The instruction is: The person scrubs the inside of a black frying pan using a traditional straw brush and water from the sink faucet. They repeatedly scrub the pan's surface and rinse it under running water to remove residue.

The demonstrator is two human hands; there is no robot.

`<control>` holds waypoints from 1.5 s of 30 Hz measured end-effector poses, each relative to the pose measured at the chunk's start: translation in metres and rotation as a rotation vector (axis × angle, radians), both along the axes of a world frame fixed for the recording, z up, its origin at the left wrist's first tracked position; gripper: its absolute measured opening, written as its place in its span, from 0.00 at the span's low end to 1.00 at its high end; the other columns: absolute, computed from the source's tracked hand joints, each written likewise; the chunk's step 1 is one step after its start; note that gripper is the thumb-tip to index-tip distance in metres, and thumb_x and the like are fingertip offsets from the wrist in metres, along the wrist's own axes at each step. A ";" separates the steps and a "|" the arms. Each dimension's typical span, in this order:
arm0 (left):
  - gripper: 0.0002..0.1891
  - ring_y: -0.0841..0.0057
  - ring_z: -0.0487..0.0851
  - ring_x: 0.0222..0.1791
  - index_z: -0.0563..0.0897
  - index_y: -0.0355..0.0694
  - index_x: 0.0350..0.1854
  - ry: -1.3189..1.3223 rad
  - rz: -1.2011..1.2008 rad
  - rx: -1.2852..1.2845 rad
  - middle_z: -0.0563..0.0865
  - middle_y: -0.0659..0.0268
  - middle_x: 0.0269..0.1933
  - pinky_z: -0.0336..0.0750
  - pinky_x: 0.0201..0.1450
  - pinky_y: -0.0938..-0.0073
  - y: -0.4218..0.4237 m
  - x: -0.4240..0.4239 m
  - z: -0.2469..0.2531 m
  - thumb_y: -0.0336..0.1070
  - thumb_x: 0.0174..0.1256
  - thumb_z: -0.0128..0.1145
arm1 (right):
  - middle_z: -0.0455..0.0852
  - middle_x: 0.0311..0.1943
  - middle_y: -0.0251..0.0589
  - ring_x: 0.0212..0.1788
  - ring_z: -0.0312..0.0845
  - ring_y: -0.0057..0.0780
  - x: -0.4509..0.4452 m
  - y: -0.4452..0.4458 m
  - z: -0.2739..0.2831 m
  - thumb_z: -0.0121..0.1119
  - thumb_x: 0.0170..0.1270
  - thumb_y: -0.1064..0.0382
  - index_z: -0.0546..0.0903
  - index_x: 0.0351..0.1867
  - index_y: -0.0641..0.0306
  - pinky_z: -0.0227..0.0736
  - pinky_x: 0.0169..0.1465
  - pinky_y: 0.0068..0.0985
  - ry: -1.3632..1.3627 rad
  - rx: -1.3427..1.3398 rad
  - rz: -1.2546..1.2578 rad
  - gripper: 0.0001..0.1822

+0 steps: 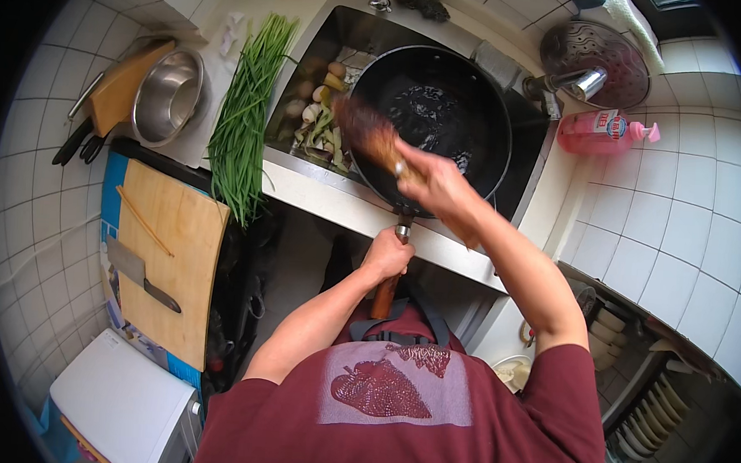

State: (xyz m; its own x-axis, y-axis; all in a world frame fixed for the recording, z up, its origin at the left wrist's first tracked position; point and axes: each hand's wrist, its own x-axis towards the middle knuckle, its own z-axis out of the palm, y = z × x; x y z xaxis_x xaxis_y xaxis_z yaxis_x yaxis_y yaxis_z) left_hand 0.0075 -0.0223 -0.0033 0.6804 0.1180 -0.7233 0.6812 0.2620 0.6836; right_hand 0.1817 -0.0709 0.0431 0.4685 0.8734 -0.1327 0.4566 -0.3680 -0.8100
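Note:
A black wok (489,124) with a little water in it rests over the stainless steel sink (312,33). My left hand (388,254) is closed around the wok's wooden handle (384,298). In my right hand (439,181) is a brown brush (369,131), blurred, its bristles over the wok's left rim. Onion-like vegetable scraps and eggshell-like pieces (320,112) lie in the sink to the left of the wok.
Green chives (247,118) and a steel bowl (167,98) lie left of the sink. A cleaver (133,266) rests on a wooden cutting board (175,234). The faucet (567,84) and a pink soap bottle (602,132) stand at the right.

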 end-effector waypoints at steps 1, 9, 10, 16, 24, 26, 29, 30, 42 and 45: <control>0.04 0.72 0.80 0.14 0.72 0.34 0.24 0.010 -0.007 0.013 0.77 0.62 0.17 0.74 0.20 0.69 0.000 0.001 0.001 0.27 0.54 0.51 | 0.83 0.41 0.43 0.39 0.79 0.29 0.014 0.016 -0.002 0.66 0.57 0.67 0.66 0.71 0.55 0.76 0.47 0.27 0.101 -0.028 -0.094 0.38; 0.04 0.73 0.80 0.14 0.71 0.35 0.24 -0.044 0.004 -0.043 0.78 0.62 0.17 0.74 0.20 0.69 0.000 0.002 0.000 0.27 0.53 0.51 | 0.83 0.37 0.38 0.30 0.81 0.28 0.087 -0.024 -0.042 0.63 0.59 0.66 0.64 0.72 0.47 0.78 0.37 0.27 -0.015 -0.221 -0.439 0.38; 0.04 0.73 0.79 0.14 0.71 0.35 0.24 -0.043 0.017 -0.053 0.78 0.62 0.17 0.74 0.20 0.69 0.001 -0.002 0.000 0.27 0.53 0.50 | 0.83 0.39 0.42 0.34 0.82 0.33 0.080 -0.035 -0.034 0.62 0.58 0.66 0.64 0.72 0.45 0.79 0.38 0.30 -0.251 -0.474 -0.279 0.38; 0.04 0.73 0.80 0.14 0.71 0.36 0.23 -0.063 0.034 -0.092 0.78 0.62 0.16 0.74 0.21 0.70 -0.001 -0.004 -0.007 0.28 0.53 0.51 | 0.80 0.41 0.48 0.42 0.83 0.43 0.043 -0.075 0.036 0.52 0.63 0.65 0.68 0.69 0.41 0.78 0.41 0.36 -0.743 -0.983 0.238 0.30; 0.06 0.67 0.83 0.16 0.74 0.32 0.27 0.030 -0.036 0.098 0.79 0.57 0.17 0.77 0.24 0.67 0.004 -0.001 0.009 0.30 0.54 0.51 | 0.84 0.36 0.50 0.38 0.84 0.40 0.038 0.066 0.097 0.52 0.65 0.59 0.77 0.61 0.43 0.80 0.40 0.34 -0.744 -0.700 0.476 0.21; 0.06 0.68 0.83 0.16 0.73 0.32 0.27 0.007 -0.046 0.100 0.80 0.57 0.18 0.77 0.23 0.67 0.002 0.000 0.012 0.30 0.54 0.51 | 0.86 0.38 0.54 0.42 0.84 0.43 0.109 0.083 0.084 0.56 0.61 0.59 0.76 0.62 0.45 0.80 0.45 0.36 -0.563 -0.649 0.223 0.25; 0.06 0.68 0.82 0.15 0.73 0.33 0.28 -0.007 -0.039 0.054 0.80 0.58 0.18 0.77 0.23 0.68 0.003 0.002 0.009 0.31 0.55 0.51 | 0.85 0.44 0.54 0.47 0.83 0.46 0.163 0.015 0.055 0.58 0.57 0.62 0.77 0.61 0.50 0.78 0.51 0.36 -0.502 -0.535 0.037 0.26; 0.06 0.69 0.82 0.15 0.73 0.33 0.29 -0.026 -0.026 0.024 0.80 0.58 0.18 0.77 0.23 0.68 0.002 0.001 0.004 0.31 0.55 0.51 | 0.85 0.45 0.54 0.48 0.83 0.45 0.167 -0.017 0.037 0.60 0.56 0.62 0.78 0.60 0.51 0.78 0.52 0.34 -0.375 -0.590 -0.074 0.26; 0.07 0.69 0.82 0.16 0.73 0.33 0.31 -0.024 -0.078 0.078 0.80 0.59 0.18 0.77 0.23 0.69 0.001 0.002 0.015 0.32 0.54 0.53 | 0.87 0.41 0.52 0.43 0.84 0.50 0.189 -0.029 0.037 0.51 0.65 0.52 0.75 0.63 0.45 0.79 0.47 0.40 -0.656 -0.988 0.048 0.24; 0.07 0.69 0.82 0.16 0.73 0.33 0.30 0.012 -0.028 0.102 0.80 0.59 0.18 0.77 0.23 0.68 0.002 -0.001 0.015 0.32 0.55 0.53 | 0.86 0.41 0.54 0.45 0.83 0.49 0.143 0.027 0.060 0.53 0.64 0.55 0.69 0.68 0.37 0.79 0.48 0.42 -0.646 -0.831 0.063 0.28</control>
State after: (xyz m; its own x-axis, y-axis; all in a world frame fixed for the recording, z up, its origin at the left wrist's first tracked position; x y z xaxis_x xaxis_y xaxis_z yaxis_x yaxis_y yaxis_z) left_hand 0.0065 -0.0205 0.0117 0.6757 0.1729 -0.7166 0.6956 0.1725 0.6975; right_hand 0.3248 -0.0438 0.1029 0.6209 0.6473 -0.4422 0.7488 -0.6566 0.0902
